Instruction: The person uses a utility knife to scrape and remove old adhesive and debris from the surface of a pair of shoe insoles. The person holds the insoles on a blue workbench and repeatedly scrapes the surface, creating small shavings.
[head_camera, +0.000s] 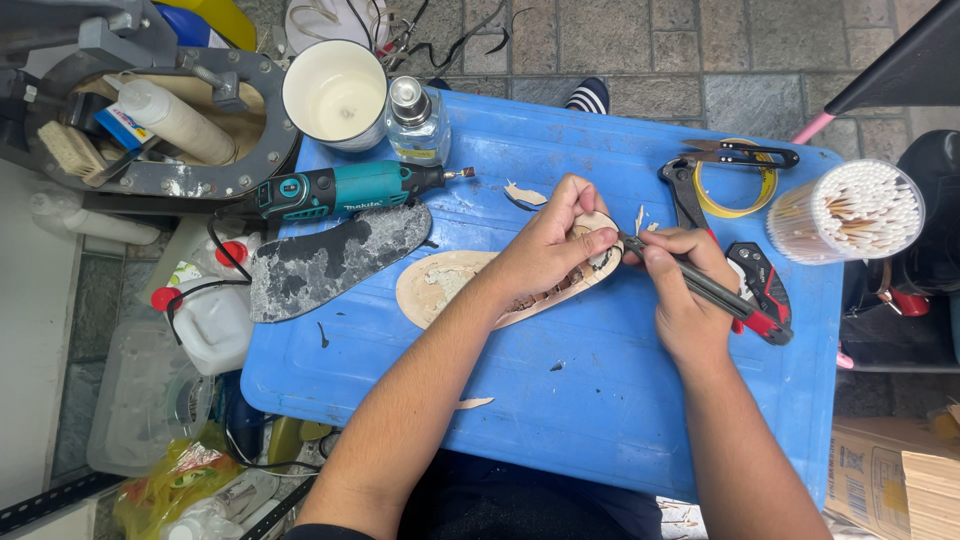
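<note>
Head view — left hand (545, 250) pins the insole (450, 285), right hand (685, 300) grips a knife (690, 280) at its edge.

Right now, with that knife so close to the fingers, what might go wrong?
The knife in the right hand cuts at the sole directly beside the left hand; a slip could nick those fingers. The rotary tool and glass bottle lie near the arm and might be knocked.
</note>
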